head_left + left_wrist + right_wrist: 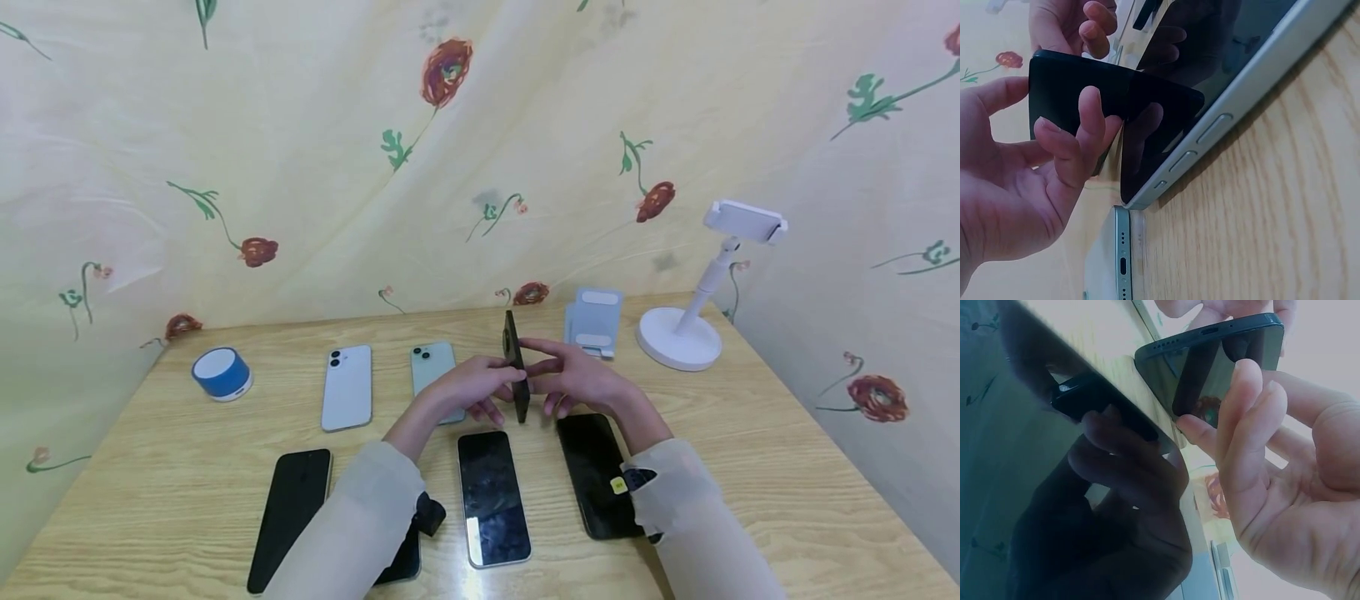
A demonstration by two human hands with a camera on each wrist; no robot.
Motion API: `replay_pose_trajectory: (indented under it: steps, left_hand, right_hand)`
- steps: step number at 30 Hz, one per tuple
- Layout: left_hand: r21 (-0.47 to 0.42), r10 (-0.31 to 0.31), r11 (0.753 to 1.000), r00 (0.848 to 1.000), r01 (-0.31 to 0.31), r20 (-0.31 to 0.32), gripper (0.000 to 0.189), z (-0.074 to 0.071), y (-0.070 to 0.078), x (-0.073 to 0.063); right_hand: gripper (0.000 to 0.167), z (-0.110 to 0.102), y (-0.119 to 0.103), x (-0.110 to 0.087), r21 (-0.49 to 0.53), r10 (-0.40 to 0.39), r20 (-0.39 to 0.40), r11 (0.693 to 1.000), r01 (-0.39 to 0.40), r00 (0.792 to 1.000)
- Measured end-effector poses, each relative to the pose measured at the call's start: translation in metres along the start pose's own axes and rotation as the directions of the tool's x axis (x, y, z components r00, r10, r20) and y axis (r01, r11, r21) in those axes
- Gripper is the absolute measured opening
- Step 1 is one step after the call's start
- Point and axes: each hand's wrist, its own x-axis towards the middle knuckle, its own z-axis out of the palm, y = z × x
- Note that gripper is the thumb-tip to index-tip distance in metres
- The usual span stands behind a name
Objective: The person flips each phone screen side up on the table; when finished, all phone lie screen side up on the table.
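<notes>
A dark smartphone (513, 342) is held on edge between my two hands above the middle of the table, its camera side facing left. My left hand (474, 387) grips it from the left, with the thumb near its edge; in the left wrist view its fingers curl by the dark phone face. From the other side my right hand (576, 379) holds it, index finger extended toward its upper part. The right wrist view shows the glossy screen (1163, 381) beside my right fingers. Below the hands lie a black-screened phone (493, 500) and another (596, 475) near my right wrist.
A pale phone (347, 387) and a mint phone (431, 362) lie face down. Two dark phones, one (292, 508) at left and one (405, 562) partly under my left sleeve, lie nearer. A blue-white cylinder (222, 373), folding stand (596, 321) and white phone holder (678, 340) stand behind.
</notes>
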Motion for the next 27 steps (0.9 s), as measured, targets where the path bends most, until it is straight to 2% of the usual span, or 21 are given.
replay_pose_trajectory:
  steps: [5,9,18,27]
  left_hand:
    - [-0.007,0.009,1.000,1.000,-0.010,-0.027,0.073,0.0002,0.0004,-0.0027]
    - [-0.020,0.019,1.000,0.999,-0.020,-0.040,0.078,0.0003,0.0010,-0.0036]
    - [-0.027,0.038,0.999,0.997,-0.040,-0.072,0.080,-0.0006,0.0026,-0.0065]
    - [-0.011,0.032,0.999,0.994,-0.034,-0.101,0.079,-0.0024,0.0030,-0.0087]
  right_hand:
    - [0.077,0.0004,0.0015,0.0009,-0.014,-0.008,0.011,1.000,0.008,1.000]
    - [0.076,0.0007,0.0003,0.0005,-0.038,-0.009,0.016,0.999,0.010,1.000]
    - [0.080,0.0032,-0.0022,0.0022,-0.086,0.013,0.022,0.996,-0.011,1.000]
    - [0.084,0.0067,-0.0037,0.0038,-0.148,0.041,0.004,0.988,-0.040,0.999]
